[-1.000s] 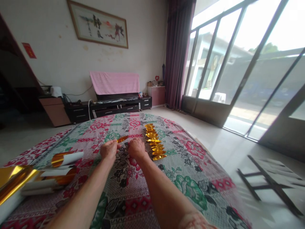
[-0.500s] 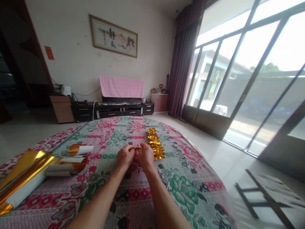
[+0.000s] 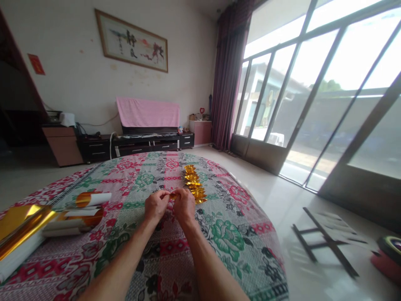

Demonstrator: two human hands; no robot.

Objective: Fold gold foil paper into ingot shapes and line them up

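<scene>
Left of the row of golden pieces (image 3: 193,184), the left hand (image 3: 156,205) has come nearer the right hand (image 3: 184,205) — and the golden strip (image 3: 172,196), which earlier stuck out freely, is now between both hands.

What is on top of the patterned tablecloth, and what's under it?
On the tablecloth lie a row of gold pieces and, at left, gold-backed sheets. The left hand and right hand hold another gold piece. Whatever the tablecloth covers is hidden.
</scene>
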